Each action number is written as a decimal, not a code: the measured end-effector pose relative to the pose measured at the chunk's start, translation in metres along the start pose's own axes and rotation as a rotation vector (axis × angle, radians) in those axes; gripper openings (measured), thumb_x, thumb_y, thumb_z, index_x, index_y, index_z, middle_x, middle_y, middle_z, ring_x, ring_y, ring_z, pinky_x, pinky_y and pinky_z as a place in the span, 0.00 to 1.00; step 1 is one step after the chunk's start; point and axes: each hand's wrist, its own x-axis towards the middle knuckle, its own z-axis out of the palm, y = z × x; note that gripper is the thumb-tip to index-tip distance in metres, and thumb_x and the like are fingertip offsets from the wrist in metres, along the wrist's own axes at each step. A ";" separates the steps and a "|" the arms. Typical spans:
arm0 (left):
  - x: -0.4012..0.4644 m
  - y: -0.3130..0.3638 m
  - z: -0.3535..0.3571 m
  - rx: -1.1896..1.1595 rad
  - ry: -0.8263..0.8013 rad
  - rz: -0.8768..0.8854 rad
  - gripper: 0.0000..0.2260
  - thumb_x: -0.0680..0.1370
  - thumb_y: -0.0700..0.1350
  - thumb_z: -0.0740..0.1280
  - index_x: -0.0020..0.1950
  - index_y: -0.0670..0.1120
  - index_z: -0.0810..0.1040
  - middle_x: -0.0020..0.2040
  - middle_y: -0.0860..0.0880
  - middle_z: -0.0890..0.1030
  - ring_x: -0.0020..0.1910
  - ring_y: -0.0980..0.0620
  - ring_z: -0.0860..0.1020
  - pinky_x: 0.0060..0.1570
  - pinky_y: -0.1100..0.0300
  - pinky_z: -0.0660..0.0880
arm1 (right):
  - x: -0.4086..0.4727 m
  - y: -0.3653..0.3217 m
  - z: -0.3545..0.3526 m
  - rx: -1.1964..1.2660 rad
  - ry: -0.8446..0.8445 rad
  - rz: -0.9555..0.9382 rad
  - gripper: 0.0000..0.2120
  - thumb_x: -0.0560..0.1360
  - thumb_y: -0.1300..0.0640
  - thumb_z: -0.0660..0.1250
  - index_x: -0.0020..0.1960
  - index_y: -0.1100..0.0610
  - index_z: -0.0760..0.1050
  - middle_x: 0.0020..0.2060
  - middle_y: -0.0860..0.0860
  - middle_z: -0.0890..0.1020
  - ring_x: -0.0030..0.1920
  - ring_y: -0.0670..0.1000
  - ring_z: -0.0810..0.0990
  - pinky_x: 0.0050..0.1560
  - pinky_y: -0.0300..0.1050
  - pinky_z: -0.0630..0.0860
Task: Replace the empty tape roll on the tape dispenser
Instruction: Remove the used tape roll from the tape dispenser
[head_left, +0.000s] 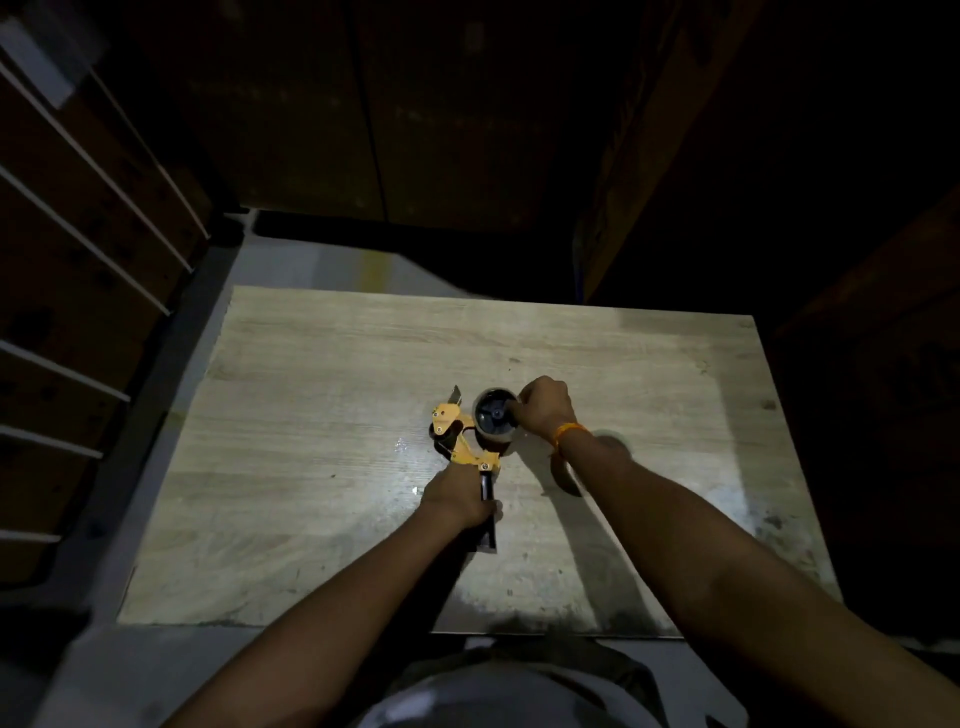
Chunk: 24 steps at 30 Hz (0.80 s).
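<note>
A yellow hand-held tape dispenser (464, 441) with a black handle lies over the middle of a light wooden table (322, 426). My left hand (457, 496) is closed around the handle at the near end. On the dispenser's black hub sits a tape roll (493, 418), seen from its open side with the dark spoked hub inside. My right hand (545, 408) grips the right edge of that roll, fingers curled over its rim. The metal blade end points away from me at the far left of the dispenser.
Dark cardboard boxes (415, 114) stand behind the table and to the right. A rack with white shelf edges (88, 249) runs along the left. The room is dim, with light falling only on the tabletop. An orange thread band (570, 432) circles my right wrist.
</note>
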 end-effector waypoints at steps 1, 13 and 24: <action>-0.002 0.001 -0.011 0.054 0.019 0.012 0.19 0.74 0.59 0.75 0.50 0.44 0.79 0.47 0.43 0.81 0.52 0.41 0.83 0.46 0.52 0.78 | -0.002 -0.001 -0.001 0.036 -0.013 -0.014 0.19 0.76 0.53 0.75 0.31 0.61 0.76 0.25 0.56 0.75 0.28 0.56 0.75 0.33 0.47 0.74; 0.033 0.004 -0.075 -0.014 0.263 0.152 0.56 0.63 0.67 0.79 0.83 0.47 0.57 0.76 0.42 0.68 0.74 0.39 0.68 0.67 0.43 0.75 | -0.019 0.000 -0.004 0.673 -0.166 0.112 0.23 0.80 0.51 0.70 0.44 0.73 0.80 0.43 0.74 0.82 0.41 0.71 0.84 0.47 0.70 0.83; 0.036 -0.013 -0.090 -0.189 0.300 0.322 0.33 0.61 0.59 0.80 0.65 0.54 0.78 0.59 0.53 0.82 0.54 0.51 0.80 0.52 0.55 0.79 | -0.044 -0.003 -0.022 0.793 -0.221 -0.111 0.13 0.76 0.71 0.73 0.59 0.75 0.80 0.46 0.65 0.84 0.39 0.54 0.85 0.44 0.43 0.86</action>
